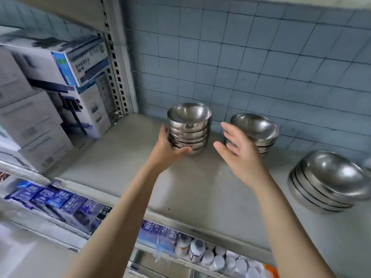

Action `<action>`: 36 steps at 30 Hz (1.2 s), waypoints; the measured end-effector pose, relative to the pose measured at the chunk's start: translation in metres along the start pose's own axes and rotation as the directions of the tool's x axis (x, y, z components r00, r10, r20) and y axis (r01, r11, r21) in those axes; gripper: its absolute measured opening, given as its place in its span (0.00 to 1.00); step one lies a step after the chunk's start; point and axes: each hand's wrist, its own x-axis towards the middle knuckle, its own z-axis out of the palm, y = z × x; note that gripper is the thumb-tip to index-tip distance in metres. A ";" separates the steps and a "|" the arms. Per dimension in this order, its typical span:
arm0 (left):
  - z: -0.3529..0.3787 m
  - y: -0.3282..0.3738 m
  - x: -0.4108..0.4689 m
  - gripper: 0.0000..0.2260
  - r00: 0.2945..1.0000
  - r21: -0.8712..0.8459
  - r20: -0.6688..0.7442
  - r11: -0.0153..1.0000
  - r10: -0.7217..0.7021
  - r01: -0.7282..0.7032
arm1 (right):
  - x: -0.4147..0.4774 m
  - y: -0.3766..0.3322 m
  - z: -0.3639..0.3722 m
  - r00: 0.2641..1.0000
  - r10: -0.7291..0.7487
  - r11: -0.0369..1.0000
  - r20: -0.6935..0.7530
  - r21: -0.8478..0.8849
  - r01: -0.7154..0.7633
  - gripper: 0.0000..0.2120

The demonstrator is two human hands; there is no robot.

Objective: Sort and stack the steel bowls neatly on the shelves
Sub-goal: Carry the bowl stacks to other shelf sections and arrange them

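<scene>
Three stacks of steel bowls stand on a grey shelf against a tiled wall. My left hand grips the left side and base of the tall left stack of several small bowls. My right hand is open with fingers spread, just in front of the middle stack, between the two stacks; I cannot tell whether it touches that stack. A third stack of wider, flatter bowls leans at the right end of the shelf.
Cardboard boxes fill the neighbouring shelf bay on the left, behind a perforated metal upright. The shelf below holds blue packets and white bottles. Bare shelf surface lies in front of the stacks.
</scene>
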 end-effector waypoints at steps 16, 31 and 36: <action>-0.050 -0.014 -0.039 0.35 0.923 0.024 0.348 0.982 0.167 -0.186 | 0.004 -0.001 0.050 0.995 0.102 0.971 0.013 0.216 -0.102 0.48; -0.041 -0.029 -0.040 0.45 0.898 -0.020 0.401 0.982 0.182 -0.190 | 0.000 -0.004 0.049 0.994 0.108 0.972 0.004 0.210 -0.107 0.53; -0.043 -0.026 -0.043 0.44 0.902 -0.037 0.399 0.986 0.166 -0.165 | 0.001 0.000 0.048 0.994 0.111 0.963 0.025 0.244 -0.114 0.58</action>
